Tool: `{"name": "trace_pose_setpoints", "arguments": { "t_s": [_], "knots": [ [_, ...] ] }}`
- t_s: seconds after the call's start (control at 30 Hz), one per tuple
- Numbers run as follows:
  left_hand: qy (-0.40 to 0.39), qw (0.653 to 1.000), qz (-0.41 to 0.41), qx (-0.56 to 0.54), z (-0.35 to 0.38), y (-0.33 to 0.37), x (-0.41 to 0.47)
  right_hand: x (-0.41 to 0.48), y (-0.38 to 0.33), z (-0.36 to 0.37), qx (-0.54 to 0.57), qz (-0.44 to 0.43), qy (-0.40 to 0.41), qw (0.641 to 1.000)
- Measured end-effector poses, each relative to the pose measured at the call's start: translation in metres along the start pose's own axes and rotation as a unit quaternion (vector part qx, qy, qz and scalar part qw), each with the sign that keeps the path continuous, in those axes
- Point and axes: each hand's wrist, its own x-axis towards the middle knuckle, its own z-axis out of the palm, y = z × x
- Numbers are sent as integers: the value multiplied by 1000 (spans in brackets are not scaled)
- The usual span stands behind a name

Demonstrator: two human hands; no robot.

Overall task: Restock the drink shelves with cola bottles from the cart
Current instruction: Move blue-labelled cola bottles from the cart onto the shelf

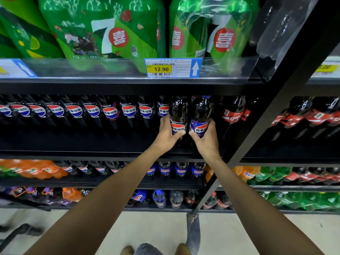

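Head view, looking forward and down at a shop's drink shelving. Near the centre, two bare arms reach in from 6 o'clock. The left hand (168, 134) has its grip wrapped round the labelled waist of the left cola bottle (178, 112), thumb across the front. The right hand (207, 139) has its grip closed the same way round the right cola bottle (201, 111). The two bottles are upright, side by side and touching or nearly so, at the front of the middle shelf (92, 156). Their bases are hidden, so whether they rest on it cannot be told.

At 9 o'clock runs the Pepsi row (73, 110); at 3 o'clock stand red-labelled cola bottles (233, 114); at 12 o'clock sit green soda packs (110, 34).

The step seems to be seating both bottles in the gap between those rows. It would go best done level and slowly — the caps sit close under the shelf above. The labels should face out, and one grip should let go at a time so neither bottle tips into its neighbours.
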Motion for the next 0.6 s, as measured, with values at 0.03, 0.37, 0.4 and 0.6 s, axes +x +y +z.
{"name": "trace_pose_setpoints", "arguments": {
  "t_s": [0.03, 0.37, 0.4, 0.6],
  "knots": [
    [2, 1000, -2, 0, 0, 1, 1, 0, 0, 1, -3, 0, 5, 1000],
    [57, 998, -27, -12, 13, -8, -11, -5, 6, 0, 19, 20, -5, 1000],
    [61, 997, -46, -21, 16, -13, -14, -8, 9, 0, 27, 24, -14, 999],
    [110, 991, -52, 47, 31, -22, -12, -14, 26, 13, 15, 36, -1, 999]
  ]
}}
